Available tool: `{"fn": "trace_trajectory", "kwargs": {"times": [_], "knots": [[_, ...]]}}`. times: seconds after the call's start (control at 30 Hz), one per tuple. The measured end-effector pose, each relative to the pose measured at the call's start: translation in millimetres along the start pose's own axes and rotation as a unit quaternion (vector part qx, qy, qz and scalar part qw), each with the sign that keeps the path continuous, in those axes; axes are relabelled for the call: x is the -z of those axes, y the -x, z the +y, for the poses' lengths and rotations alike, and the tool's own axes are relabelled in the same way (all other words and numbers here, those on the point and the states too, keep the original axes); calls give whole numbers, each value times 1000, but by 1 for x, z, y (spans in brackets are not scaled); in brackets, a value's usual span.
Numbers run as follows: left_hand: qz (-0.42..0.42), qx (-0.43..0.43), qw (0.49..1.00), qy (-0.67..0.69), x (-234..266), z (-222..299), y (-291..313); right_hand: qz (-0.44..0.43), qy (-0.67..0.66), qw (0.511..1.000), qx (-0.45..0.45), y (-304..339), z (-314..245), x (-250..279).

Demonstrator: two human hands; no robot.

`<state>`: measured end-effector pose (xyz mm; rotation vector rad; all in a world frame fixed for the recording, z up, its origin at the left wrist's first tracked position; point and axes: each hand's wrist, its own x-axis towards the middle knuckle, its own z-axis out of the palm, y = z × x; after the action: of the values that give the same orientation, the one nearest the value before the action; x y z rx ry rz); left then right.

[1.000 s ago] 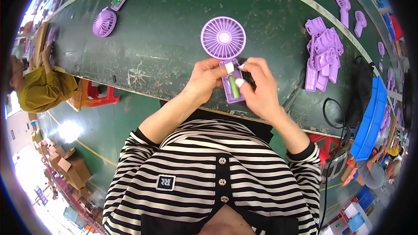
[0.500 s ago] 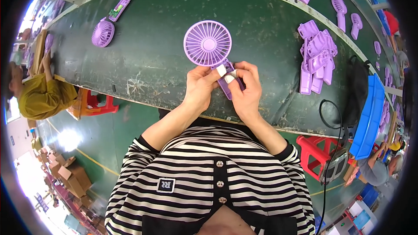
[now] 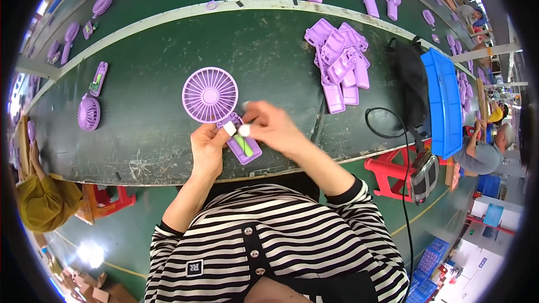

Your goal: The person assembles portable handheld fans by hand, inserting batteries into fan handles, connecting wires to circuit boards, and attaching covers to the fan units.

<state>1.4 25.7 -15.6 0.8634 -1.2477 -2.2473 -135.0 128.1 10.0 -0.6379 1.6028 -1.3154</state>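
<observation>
My left hand [image 3: 205, 147] is closed round the neck of a purple handheld fan [image 3: 210, 96], its round grille pointing away from me. The fan's handle lies open toward me, showing a green cylindrical battery [image 3: 243, 145] inside. White covers sit on the left thumb and on a right fingertip. My right hand [image 3: 275, 129] hovers at the right of the handle, its fingers bent and smeared by motion. Whether it pinches anything I cannot make out. To the right is a pile of purple handle covers [image 3: 341, 62].
Another purple fan [image 3: 88, 113] with an opened handle lies at left. Several fans rest beyond the pale rail [image 3: 269, 4]. A blue bin [image 3: 443, 101], a black bag [image 3: 407, 78] and a black cable [image 3: 387, 129] are at right. A person in mustard [image 3: 48, 202] sits at left.
My view has shifted, so the bench things appear elsewhere in the picture. The right hand has come off the fan handle, uncovering the battery; the left still holds the fan.
</observation>
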Motion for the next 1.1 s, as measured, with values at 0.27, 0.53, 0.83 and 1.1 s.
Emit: {"fn": "trace_trajectory", "kwargs": {"times": [0.27, 0.53, 0.83, 1.1], "knots": [[35, 139, 990, -14, 11, 6, -4, 453, 585, 666, 101, -16, -11, 131], [9, 220, 975, 8, 10, 15, -10, 419, 612, 669, -39, -15, -14, 135], [5, 229, 973, 36, 16, 18, -7, 202, 147, 962, 109, 11, 0, 45], [-18, 239, 971, 21, 13, 20, -9, 197, 260, 937, 122, 2, 23, 30]]}}
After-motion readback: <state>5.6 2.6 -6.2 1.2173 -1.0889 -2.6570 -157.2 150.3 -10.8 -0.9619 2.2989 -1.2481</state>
